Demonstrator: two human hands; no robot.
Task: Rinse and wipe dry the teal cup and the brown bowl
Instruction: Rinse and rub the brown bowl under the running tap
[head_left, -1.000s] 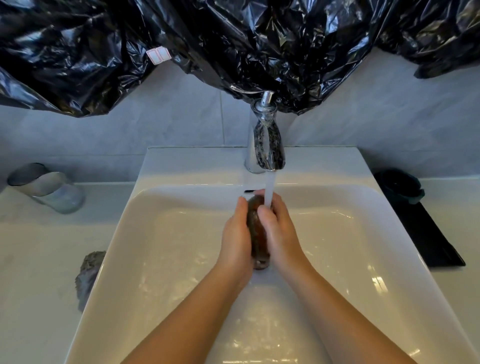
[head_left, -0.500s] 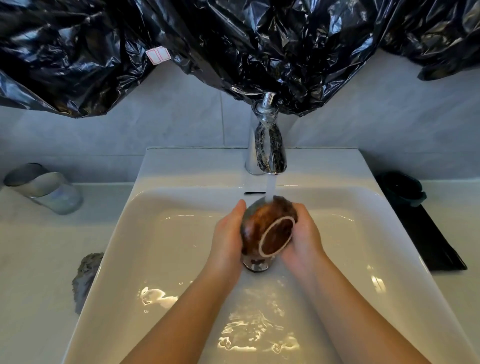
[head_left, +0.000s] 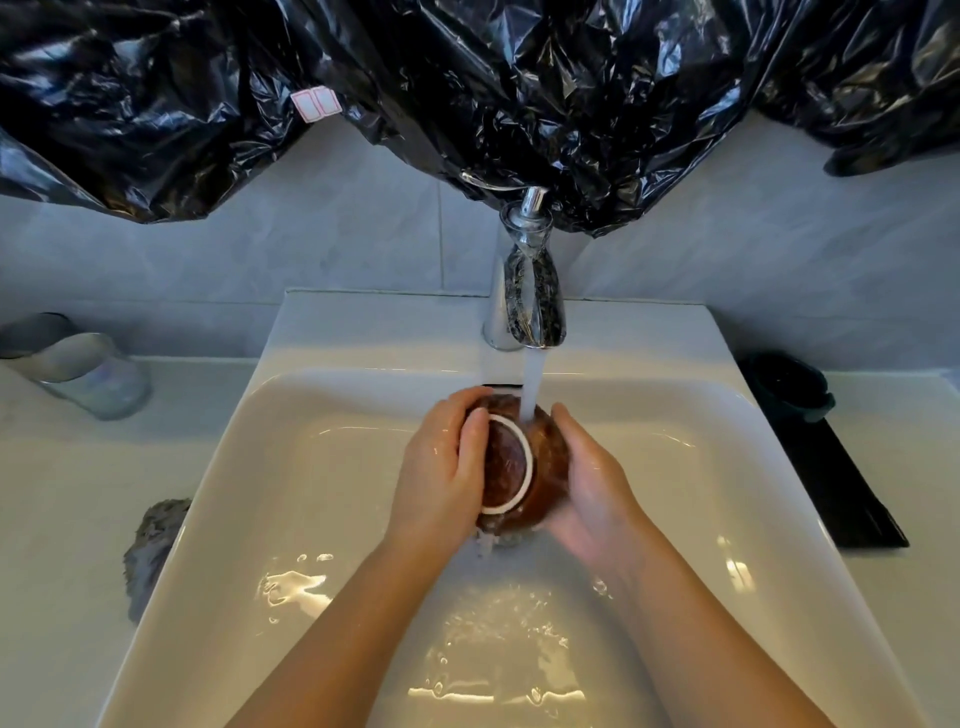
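I'm reaching both forearms in over the sink, and both hands are wrapping the brown bowl, low in the basin. My left hand is gripping it, thumb lying across the pale foot ring. My right hand is cupping the rounded side from the opposite flank. I'm holding the bowl tipped over, its base facing up toward me. The stream is landing on its upper outer wall and dripping off underneath, so I'm reading this as the bowl's rinse. Next I'm expecting to roll it so water gets inside, then go for the grey cloth at the sink's left edge. Wet glaze is probably slippery, so a firm hold matters. Beyond the faucet, off right, the teal cup is sitting on a dark mat, neither hand touching it.
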